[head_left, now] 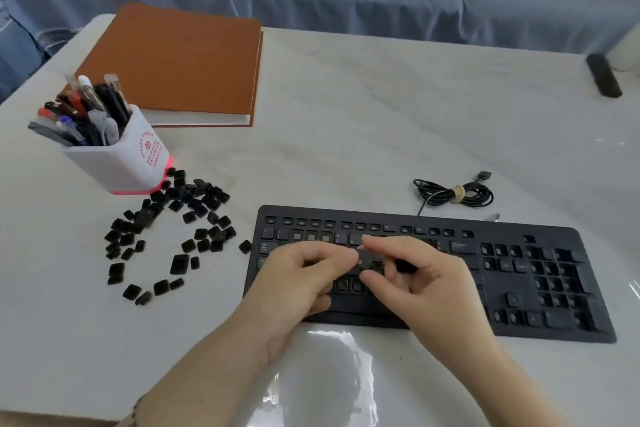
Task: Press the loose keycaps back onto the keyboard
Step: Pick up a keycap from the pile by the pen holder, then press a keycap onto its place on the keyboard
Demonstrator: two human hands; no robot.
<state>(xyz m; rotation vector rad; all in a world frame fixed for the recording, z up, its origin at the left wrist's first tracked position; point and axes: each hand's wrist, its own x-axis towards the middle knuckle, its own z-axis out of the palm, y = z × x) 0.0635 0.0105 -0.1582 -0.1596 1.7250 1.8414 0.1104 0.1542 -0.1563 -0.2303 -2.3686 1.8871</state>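
A person's right hand (422, 282) pinches a black keycap (367, 258) by its edges over the keyboard's (502, 229) middle rows. The left hand's (298, 282) curled fingers meet its left side, grip unclear. The cap looks light, rigid and probably slick, so is best held by its sides.

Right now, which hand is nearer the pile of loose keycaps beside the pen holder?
Left. The left hand sits over the keyboard's left half, right of the pile of loose keycaps; the right hand is further right, pinching a keycap over the keyboard's middle.
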